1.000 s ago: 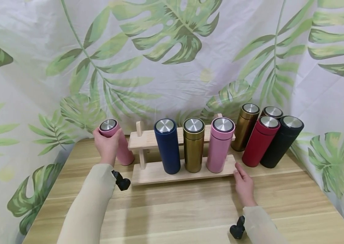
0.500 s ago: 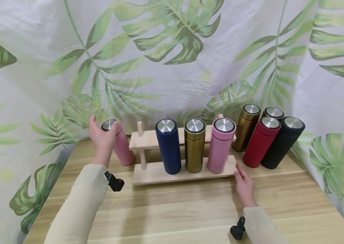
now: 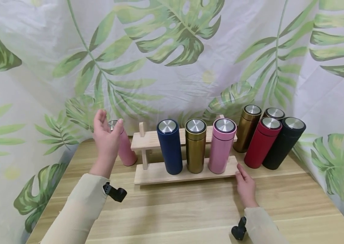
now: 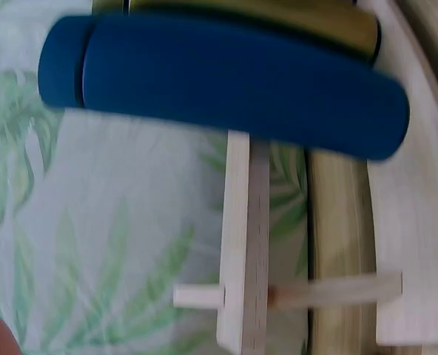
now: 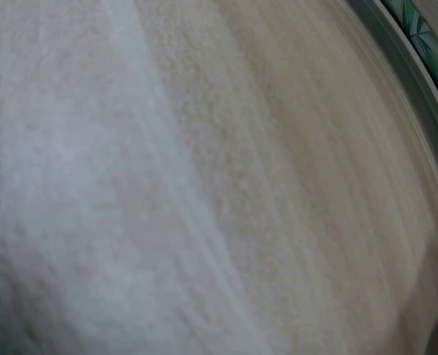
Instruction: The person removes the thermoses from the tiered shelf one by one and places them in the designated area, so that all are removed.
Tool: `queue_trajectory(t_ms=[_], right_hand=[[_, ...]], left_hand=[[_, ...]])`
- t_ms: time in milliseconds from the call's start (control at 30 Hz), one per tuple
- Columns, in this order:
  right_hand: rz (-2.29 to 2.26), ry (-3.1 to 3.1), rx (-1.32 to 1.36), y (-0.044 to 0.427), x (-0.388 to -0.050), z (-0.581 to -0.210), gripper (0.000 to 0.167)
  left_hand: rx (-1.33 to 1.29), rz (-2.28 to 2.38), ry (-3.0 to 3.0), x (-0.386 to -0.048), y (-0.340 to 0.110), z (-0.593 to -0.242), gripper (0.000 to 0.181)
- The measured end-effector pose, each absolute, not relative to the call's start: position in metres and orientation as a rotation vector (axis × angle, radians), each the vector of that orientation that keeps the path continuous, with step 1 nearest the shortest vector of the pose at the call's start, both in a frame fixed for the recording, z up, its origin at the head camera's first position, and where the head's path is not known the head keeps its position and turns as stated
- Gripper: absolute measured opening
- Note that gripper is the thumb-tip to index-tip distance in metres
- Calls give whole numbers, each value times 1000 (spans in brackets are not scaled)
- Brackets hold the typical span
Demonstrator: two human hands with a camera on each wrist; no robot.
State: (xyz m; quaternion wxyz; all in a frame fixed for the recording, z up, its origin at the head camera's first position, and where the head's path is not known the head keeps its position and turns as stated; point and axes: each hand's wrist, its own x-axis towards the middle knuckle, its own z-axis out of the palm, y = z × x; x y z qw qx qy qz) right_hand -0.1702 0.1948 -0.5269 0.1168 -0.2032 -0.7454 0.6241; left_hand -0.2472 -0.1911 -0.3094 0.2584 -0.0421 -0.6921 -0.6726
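Note:
My left hand (image 3: 107, 144) is raised in front of a pink thermos bottle (image 3: 126, 149), fingers spread and holding nothing. That bottle stands upright on the table, left of a two-tier wooden rack (image 3: 153, 174), its lid partly hidden by the hand. With its fingers fairly straight, my right hand (image 3: 246, 186) touches the right end of the rack's lower board. On that board stand a blue bottle (image 3: 170, 149), a gold bottle (image 3: 195, 149) and a second pink bottle (image 3: 221, 149). The left wrist view shows the blue bottle (image 4: 234, 85) close up; the right wrist view shows blurred wood.
Right of the rack, a bronze bottle (image 3: 246, 130), a red bottle (image 3: 261, 144) and a black bottle (image 3: 283, 144) stand close together, with another lid (image 3: 274, 113) behind them. A leaf-print cloth (image 3: 172, 84) hangs behind the wooden table (image 3: 184, 213).
My left hand has let go of the pink bottle at the left, spreading its fingers and rising off it. The bottle stays standing there. My right hand keeps its place at the rack's end.

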Motion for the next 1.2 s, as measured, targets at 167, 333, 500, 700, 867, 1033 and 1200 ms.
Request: queue_trajectory(t_ms=[167,333,500,700,867,1033,1200], right_hand=[[1814,-2191,-587,195,-170,-528,43],[1802,-2197,-593,196,-170,-528,43],[1799,-2214,-585,196,-170,-528,43],[1798,-2225,-586,196,-170,-528,43],[1788,-2232,-600,196,-169,-528,43],[1796,-2218,-608,196,-169,-528,43],[1797,-2197,-596,196,-170,-529,42]], left_hand=[[-256,-1899,-1840,-233,-172,-312,63],[-269,-1958,-1897,-222,-150,-318,64],[-260,-2078,-1912,-212,-130,-321,69],[-310,-2100,-2011,-204,-111,-324,71],[-338,-2083,-2026,-205,-99,-332,73],[-352,-2079,-2015,-209,-88,-340,75],[-349,-2078,-2000,-213,-82,-346,76]])
